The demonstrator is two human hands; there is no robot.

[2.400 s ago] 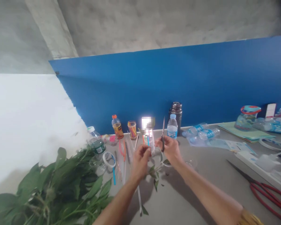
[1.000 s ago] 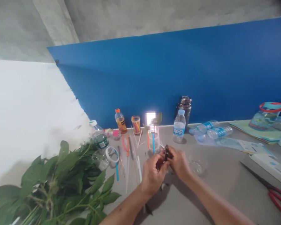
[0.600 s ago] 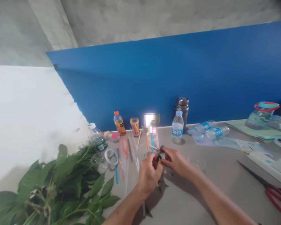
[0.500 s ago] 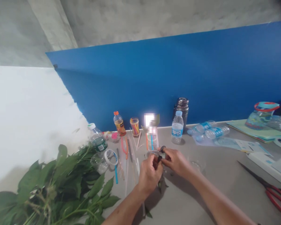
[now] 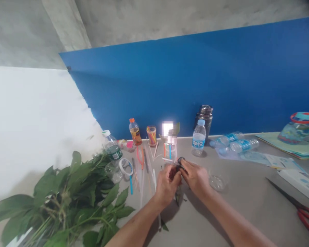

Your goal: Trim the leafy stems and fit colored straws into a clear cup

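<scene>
Gripping scissors (image 5: 171, 161) in a curled right hand (image 5: 197, 176) above the table (image 5: 237, 209), close beside a left hand (image 5: 167, 181) pinched nearly closed over a leaf (image 5: 177, 199), with contents too hidden to tell.

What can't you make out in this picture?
Head view: what the left hand holds, if anything; hidden by the hand itself.
Head view: handles of the small scissors; partly covered by the right hand.
Head view: top of the clear container; masked by pixelation.
Head view: red-handled scissors; cut off by the right edge.
</scene>
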